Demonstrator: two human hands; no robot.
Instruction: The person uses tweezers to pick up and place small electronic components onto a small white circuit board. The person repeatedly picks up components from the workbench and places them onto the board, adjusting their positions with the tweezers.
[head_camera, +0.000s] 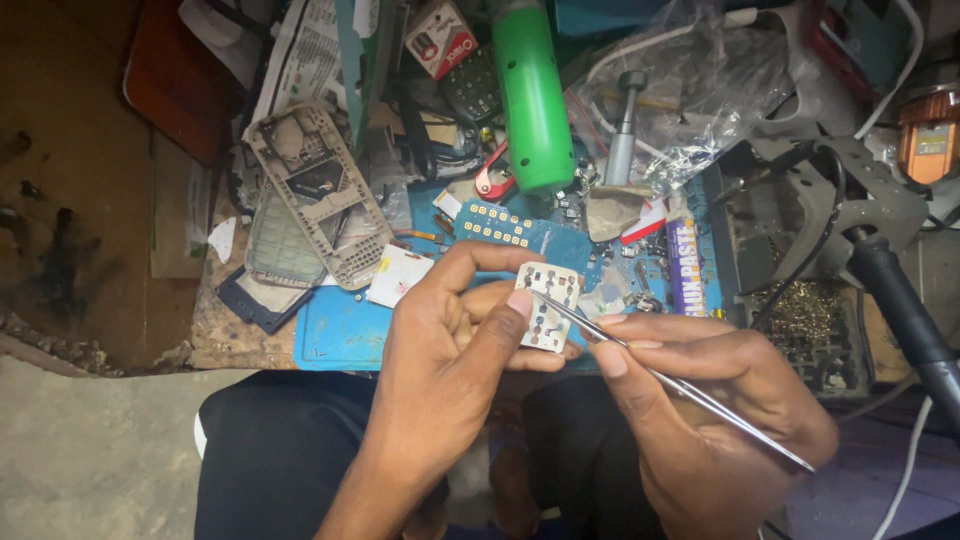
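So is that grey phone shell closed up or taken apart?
Taken apart: the grey plastic phone frame lies open on the cluttered bench, hollow, with no keypad or screen fitted.

We see a white keypad sheet (548, 305) dotted with dark round contacts, silver tweezers (670, 380), a blue mat (340, 335), and a blue circuit board (520, 235) with rows of gold pads. Behind stand a bright green cylinder (532, 100), a grey-beige phone frame (315, 190) and a purple tube (685, 262) with white lettering.
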